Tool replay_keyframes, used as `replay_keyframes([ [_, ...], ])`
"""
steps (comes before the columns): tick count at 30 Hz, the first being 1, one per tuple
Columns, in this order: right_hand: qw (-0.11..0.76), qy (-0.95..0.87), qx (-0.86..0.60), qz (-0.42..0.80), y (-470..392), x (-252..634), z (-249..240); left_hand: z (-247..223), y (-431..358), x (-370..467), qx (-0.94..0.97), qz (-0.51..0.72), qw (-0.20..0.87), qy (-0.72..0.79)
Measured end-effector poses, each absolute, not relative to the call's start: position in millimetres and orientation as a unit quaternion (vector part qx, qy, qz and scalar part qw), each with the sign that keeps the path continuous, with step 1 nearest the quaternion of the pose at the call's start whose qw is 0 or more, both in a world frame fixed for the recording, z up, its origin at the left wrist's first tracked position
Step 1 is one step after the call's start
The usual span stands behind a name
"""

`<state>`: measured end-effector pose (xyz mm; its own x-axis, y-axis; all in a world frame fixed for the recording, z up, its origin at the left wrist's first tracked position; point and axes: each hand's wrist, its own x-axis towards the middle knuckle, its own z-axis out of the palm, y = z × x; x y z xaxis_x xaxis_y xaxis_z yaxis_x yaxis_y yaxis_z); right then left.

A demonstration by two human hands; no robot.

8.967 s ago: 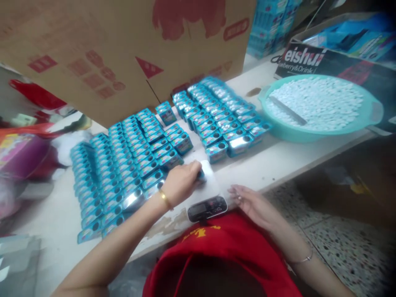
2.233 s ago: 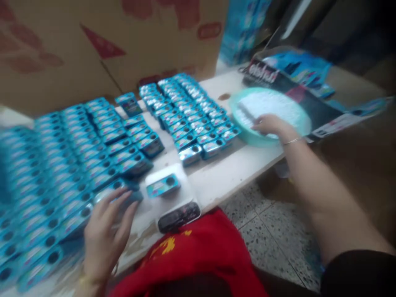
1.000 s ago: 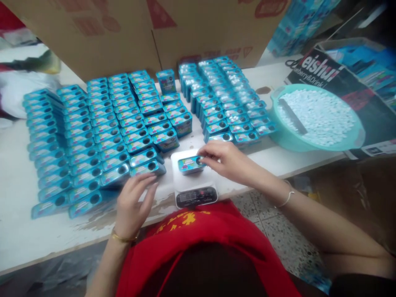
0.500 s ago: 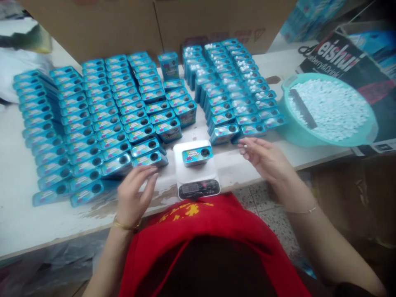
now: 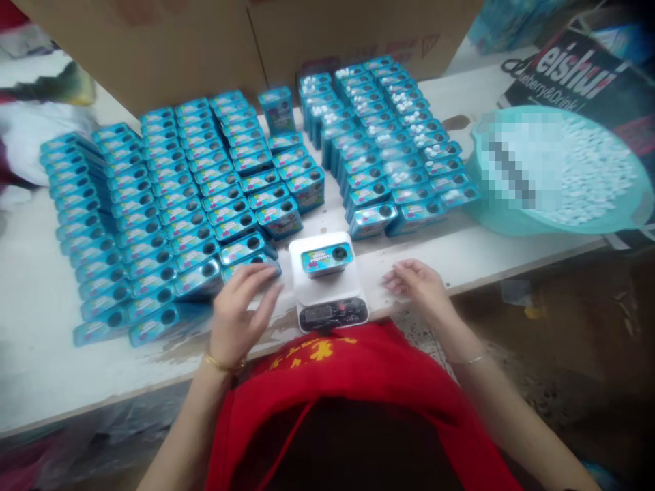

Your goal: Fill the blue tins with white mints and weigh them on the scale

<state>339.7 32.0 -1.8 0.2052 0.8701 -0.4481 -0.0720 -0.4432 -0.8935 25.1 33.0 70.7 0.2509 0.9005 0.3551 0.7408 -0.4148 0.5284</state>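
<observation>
A small blue candy tin (image 5: 326, 259) with a dark round hole in its top lies on a white digital scale (image 5: 321, 292). My left hand (image 5: 243, 310) is beside the scale, thumb apart from the fingers, over the front end of the nearest tin row; it holds nothing. To the right of the scale, my right hand (image 5: 417, 283) hovers over the table edge with its fingers curled together. Whatever its fingertips may hold is too small and blurred to make out. Dense rows of blue tins (image 5: 184, 198) stand behind my left hand.
More tins (image 5: 381, 136) stand behind the scale, many with white pellets on top. A turquoise basin (image 5: 491, 211) of white pellets sits at the right, partly pixelated. A cardboard box (image 5: 205, 48) backs the table, and a black printed bag (image 5: 557, 75) lies behind the basin.
My right hand has moved left and slightly down, closer to the scale. A white pellet seen at its fingertips earlier no longer shows clearly. My left hand has shifted slightly right.
</observation>
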Motion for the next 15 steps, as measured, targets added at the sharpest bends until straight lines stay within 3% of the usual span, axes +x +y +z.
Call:
replay_keyframes([
  [9,0.420,-0.378,-0.667,0.486,31,322,-16,103,106,79,0.916,0.093,0.101,0.378],
  [15,0.432,-0.374,-0.663,0.484,31,321,-23,137,231,62,0.856,0.269,-0.030,0.441],
])
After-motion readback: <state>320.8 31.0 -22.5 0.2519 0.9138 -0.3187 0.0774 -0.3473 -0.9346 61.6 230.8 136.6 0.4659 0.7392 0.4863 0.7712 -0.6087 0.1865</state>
